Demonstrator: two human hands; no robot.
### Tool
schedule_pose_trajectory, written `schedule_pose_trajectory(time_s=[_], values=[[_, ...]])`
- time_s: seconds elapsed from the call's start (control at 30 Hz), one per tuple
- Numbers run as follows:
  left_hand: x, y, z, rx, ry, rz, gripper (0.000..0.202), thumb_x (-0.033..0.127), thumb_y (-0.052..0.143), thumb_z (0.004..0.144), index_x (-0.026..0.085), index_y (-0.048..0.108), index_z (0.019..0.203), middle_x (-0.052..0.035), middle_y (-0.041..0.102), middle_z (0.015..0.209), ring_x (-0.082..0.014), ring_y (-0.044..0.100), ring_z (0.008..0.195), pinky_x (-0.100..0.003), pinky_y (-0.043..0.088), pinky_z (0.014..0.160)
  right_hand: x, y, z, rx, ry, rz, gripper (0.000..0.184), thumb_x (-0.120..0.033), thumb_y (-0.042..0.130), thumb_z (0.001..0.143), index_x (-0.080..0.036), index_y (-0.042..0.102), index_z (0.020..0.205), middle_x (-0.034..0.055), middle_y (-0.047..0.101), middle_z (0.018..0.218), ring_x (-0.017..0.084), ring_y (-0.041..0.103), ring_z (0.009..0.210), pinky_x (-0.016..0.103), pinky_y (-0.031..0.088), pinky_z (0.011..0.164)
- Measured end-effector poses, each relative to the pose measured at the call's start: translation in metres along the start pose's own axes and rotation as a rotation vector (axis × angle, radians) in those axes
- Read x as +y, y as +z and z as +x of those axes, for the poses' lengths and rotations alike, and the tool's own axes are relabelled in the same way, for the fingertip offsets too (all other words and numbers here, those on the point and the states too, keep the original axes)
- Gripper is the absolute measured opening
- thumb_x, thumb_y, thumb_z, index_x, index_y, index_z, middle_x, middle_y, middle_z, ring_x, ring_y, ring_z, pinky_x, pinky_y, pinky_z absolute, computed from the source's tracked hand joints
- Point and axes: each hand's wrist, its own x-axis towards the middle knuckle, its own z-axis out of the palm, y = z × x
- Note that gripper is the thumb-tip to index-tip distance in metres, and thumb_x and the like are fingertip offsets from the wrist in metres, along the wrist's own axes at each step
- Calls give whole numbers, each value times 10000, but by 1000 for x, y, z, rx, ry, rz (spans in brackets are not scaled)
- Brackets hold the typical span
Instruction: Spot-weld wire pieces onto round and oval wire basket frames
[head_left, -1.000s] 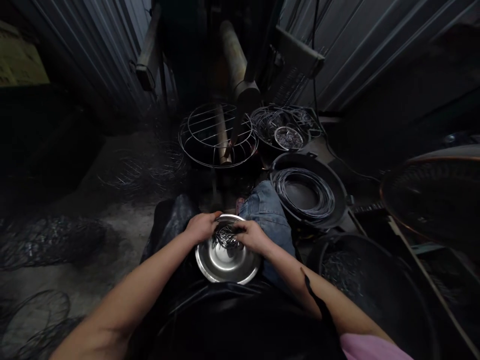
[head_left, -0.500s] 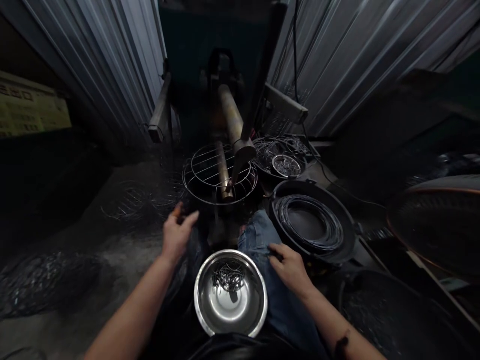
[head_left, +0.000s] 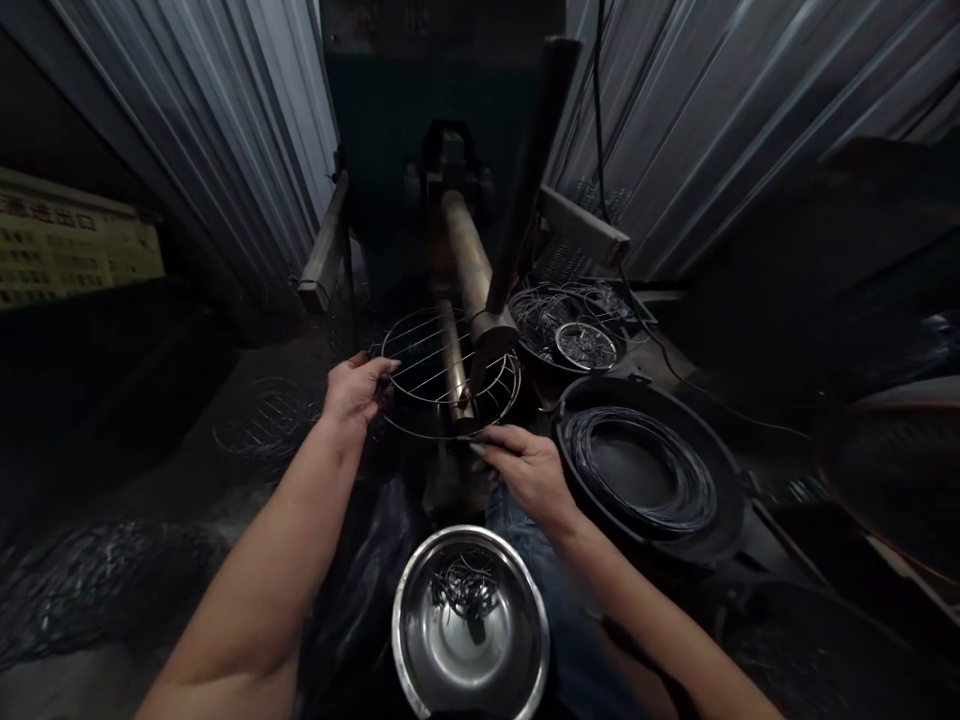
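A round wire rack (head_left: 420, 436), with a barred top ring over a wider lower ring, sits around the machine's lower metal rod (head_left: 454, 360). My left hand (head_left: 354, 398) is closed on its left edge, thumb over the top ring. At the front rim, my right hand (head_left: 529, 470) pinches the lower ring between thumb and fingers. Just above the rack ends the thicker upper metal rod (head_left: 471, 250). Below my hands, a steel bowl (head_left: 469, 665) rests at my lap with short bent wire pieces (head_left: 466, 588) inside.
To the right, a black pan (head_left: 726, 490) holds wire rings (head_left: 694, 470). Behind it are more wire parts and a small dish (head_left: 586, 345). Wire racks (head_left: 266, 420) lie on the floor at left. A dark slanted bar (head_left: 532, 180) stands close above the rack.
Both hands have moved forward to the wire rack and closed on it, the left from open air and the right from my knee. The view has shifted slightly.
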Motion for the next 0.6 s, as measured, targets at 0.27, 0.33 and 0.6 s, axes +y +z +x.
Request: schedule_pose_trajectory(time_s=[0.27,0.33,0.6], values=[[-16,-11,-44,85,103,-155,412,218,799,426,166,549,750,35,549,616,-102,497,510,-219,392,441,19,23,7,180,-102,-35,142,-292,671,753,-188,743,818,7,636,734,120,615,584,224,492,516],[-19,-11,-47,87,106,-160,419,217,802,429,169,553,763,36,555,639,-102,504,523,-215,390,445,22,24,8,232,-76,-75,163,-297,659,762,-184,739,846,13,659,736,125,612,583,235,499,538],[-18,-10,-45,82,148,-150,448,236,813,444,177,591,828,37,556,695,-100,514,558,-216,385,464,14,31,13,223,22,-12,202,-294,629,769,-160,722,889,4,688,673,125,603,518,228,478,499]])
